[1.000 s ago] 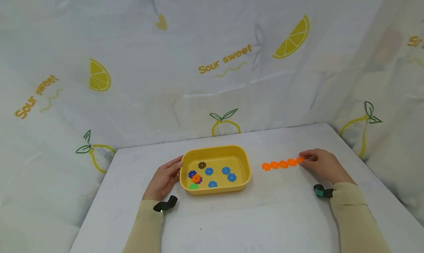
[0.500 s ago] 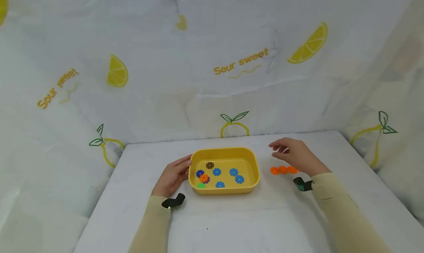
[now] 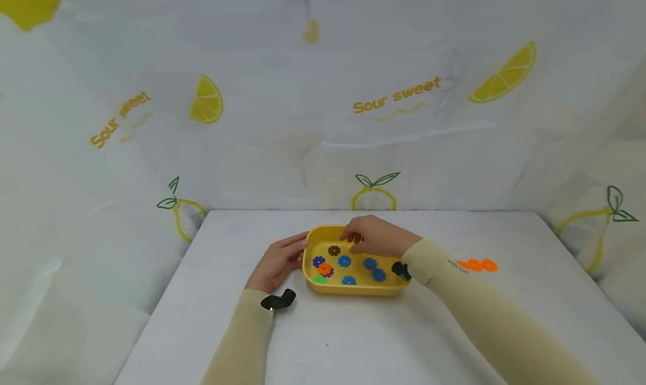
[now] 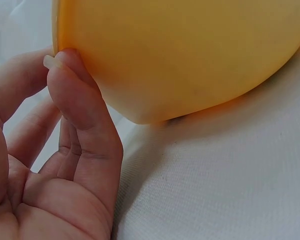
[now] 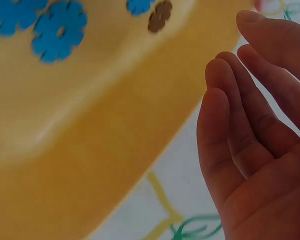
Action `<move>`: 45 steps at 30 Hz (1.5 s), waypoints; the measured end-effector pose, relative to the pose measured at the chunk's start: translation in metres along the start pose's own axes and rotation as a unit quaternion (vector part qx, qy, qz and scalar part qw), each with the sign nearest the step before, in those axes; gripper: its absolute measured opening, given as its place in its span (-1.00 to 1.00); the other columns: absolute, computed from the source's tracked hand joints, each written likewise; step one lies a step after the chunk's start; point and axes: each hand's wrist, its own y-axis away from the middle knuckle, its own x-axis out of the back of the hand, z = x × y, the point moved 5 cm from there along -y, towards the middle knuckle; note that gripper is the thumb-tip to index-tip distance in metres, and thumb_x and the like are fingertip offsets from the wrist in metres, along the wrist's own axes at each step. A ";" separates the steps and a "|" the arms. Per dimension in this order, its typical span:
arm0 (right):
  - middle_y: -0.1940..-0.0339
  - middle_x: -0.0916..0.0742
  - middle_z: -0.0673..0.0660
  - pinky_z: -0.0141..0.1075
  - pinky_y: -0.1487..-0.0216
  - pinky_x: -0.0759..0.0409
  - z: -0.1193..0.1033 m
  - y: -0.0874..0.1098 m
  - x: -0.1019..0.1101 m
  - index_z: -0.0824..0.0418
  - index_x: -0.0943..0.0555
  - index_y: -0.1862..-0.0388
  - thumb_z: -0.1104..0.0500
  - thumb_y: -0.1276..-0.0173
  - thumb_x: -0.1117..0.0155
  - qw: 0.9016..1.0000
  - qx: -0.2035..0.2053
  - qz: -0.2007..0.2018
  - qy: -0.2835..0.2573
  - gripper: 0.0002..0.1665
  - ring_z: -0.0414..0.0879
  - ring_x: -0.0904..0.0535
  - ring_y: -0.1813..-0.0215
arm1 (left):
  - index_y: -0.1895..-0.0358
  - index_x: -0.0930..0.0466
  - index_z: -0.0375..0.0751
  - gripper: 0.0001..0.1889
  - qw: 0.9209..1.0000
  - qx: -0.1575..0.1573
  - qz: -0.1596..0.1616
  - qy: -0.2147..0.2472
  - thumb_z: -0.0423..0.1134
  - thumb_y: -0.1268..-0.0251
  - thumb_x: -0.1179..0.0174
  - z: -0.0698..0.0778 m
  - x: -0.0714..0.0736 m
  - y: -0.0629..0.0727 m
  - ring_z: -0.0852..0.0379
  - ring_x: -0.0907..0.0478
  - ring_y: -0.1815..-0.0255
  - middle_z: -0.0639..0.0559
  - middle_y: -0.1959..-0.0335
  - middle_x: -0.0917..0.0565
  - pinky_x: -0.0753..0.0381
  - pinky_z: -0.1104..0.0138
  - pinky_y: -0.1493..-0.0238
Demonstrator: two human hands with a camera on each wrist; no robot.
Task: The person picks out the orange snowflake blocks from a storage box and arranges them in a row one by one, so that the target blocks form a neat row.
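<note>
My left hand (image 3: 276, 264) holds the left rim of a shallow yellow plastic tray (image 3: 343, 290); the left wrist view shows the fingertips at the edge of the tray wall (image 4: 180, 60). My right hand (image 3: 378, 236) hovers over the back of the tray, fingers loosely bent, with nothing between them. Notched plastic discs lie inside: several blue ones (image 3: 344, 261), a brown disc (image 3: 334, 250), an orange disc (image 3: 324, 268) overlapping a purple one, a dark blue disc (image 3: 318, 261) and a green disc (image 3: 320, 279). In the right wrist view the fingers are beside the tray's far rim.
On the white table (image 3: 353, 340), right of the tray, lies a row of orange discs (image 3: 474, 265), partly hidden by the right sleeve (image 3: 469, 295). A white lemon-print cloth (image 3: 282, 149) rises behind the table's back edge.
My right hand has let go of the end of the orange row and moved left, over the tray. My left hand stays on the rim. The head view has shifted right to left.
</note>
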 end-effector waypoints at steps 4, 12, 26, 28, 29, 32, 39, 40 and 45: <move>0.01 -0.80 -0.05 -0.21 -0.15 -0.69 -0.010 -0.020 -0.020 0.10 -0.78 -0.19 0.18 -0.51 -0.47 0.999 0.007 -0.038 0.001 -0.69 -0.15 -0.62 0.01 | -0.40 -0.69 0.03 -0.44 1.000 -0.006 -0.011 -0.001 0.04 -0.38 -0.49 0.000 -0.002 -0.004 0.03 -0.63 -0.09 -0.05 -0.37 -0.70 -0.74 0.32 -0.13; 0.09 -0.77 -0.03 -0.18 -0.20 -0.65 -0.026 -0.044 -0.048 0.14 -0.81 -0.13 0.18 -0.46 -0.51 0.997 0.023 -0.067 0.022 -0.71 -0.12 -0.58 0.04 | -0.39 -0.71 -0.02 -0.46 1.000 -0.009 -0.014 0.005 0.01 -0.40 -0.49 0.001 -0.002 -0.004 0.09 -0.62 0.01 -0.07 -0.31 -0.73 -0.72 0.36 -0.06; 0.07 -0.75 -0.04 -0.16 -0.29 -0.63 -0.036 -0.056 -0.062 0.08 -0.81 -0.02 0.21 -0.40 -0.56 0.995 0.018 -0.086 0.039 -0.76 -0.12 -0.56 0.02 | -0.37 -0.71 -0.10 -0.50 0.999 -0.009 -0.021 0.024 -0.06 -0.44 -0.46 0.002 -0.001 -0.002 0.15 -0.62 0.13 -0.05 -0.19 -0.78 -0.69 0.41 0.06; 0.06 -0.75 -0.05 -0.17 -0.31 -0.63 -0.036 -0.057 -0.063 0.07 -0.81 -0.02 0.22 -0.40 -0.56 0.995 0.016 -0.089 0.038 -0.77 -0.13 -0.56 0.01 | -0.37 -0.72 -0.09 -0.51 1.000 -0.009 -0.018 0.022 -0.07 -0.44 -0.46 0.003 0.000 -0.002 0.15 -0.62 0.13 -0.04 -0.19 -0.78 -0.68 0.42 0.06; 0.06 -0.75 -0.05 -0.18 -0.30 -0.63 -0.036 -0.058 -0.064 0.07 -0.81 -0.02 0.21 -0.40 -0.56 0.995 0.018 -0.089 0.039 -0.77 -0.13 -0.56 0.01 | -0.37 -0.71 -0.08 -0.51 1.000 -0.009 -0.017 0.020 -0.06 -0.44 -0.46 0.003 0.000 -0.002 0.15 -0.62 0.12 -0.04 -0.19 -0.78 -0.68 0.42 0.06; 0.07 -0.72 -0.08 -0.20 -0.29 -0.62 -0.034 -0.061 -0.066 0.05 -0.80 0.00 0.20 -0.40 -0.56 0.995 0.022 -0.088 0.045 -0.77 -0.14 -0.55 0.01 | -0.36 -0.72 -0.07 -0.52 1.000 -0.007 -0.015 0.025 -0.07 -0.43 -0.47 0.003 0.001 -0.002 0.15 -0.62 0.11 -0.05 -0.20 -0.78 -0.68 0.42 0.05; 0.10 -0.71 -0.06 -0.21 -0.23 -0.61 -0.033 -0.064 -0.065 0.07 -0.80 0.04 0.22 -0.38 -0.53 0.994 0.032 -0.085 0.059 -0.81 -0.14 -0.54 0.03 | -0.37 -0.71 -0.08 -0.48 0.999 -0.008 -0.017 0.026 -0.05 -0.40 -0.49 0.005 0.001 -0.002 0.16 -0.63 0.11 -0.04 -0.19 -0.78 -0.69 0.41 0.05; 0.10 -0.71 -0.05 -0.21 -0.23 -0.61 -0.032 -0.064 -0.065 0.07 -0.80 0.05 0.22 -0.39 -0.53 0.994 0.031 -0.085 0.058 -0.81 -0.14 -0.54 0.03 | -0.37 -0.71 -0.08 -0.48 0.999 -0.008 -0.018 0.026 -0.05 -0.40 -0.50 0.005 0.001 -0.002 0.17 -0.63 0.11 -0.04 -0.19 -0.78 -0.69 0.41 0.05; 0.12 -0.71 -0.04 -0.21 -0.21 -0.60 -0.032 -0.064 -0.064 0.07 -0.79 0.08 0.18 -0.40 -0.55 0.994 0.024 -0.087 0.054 -0.84 -0.13 -0.54 0.03 | -0.37 -0.71 -0.07 -0.47 0.999 -0.007 -0.018 0.027 -0.04 -0.39 -0.50 0.003 0.001 -0.003 0.16 -0.63 0.12 -0.04 -0.19 -0.78 -0.70 0.41 0.05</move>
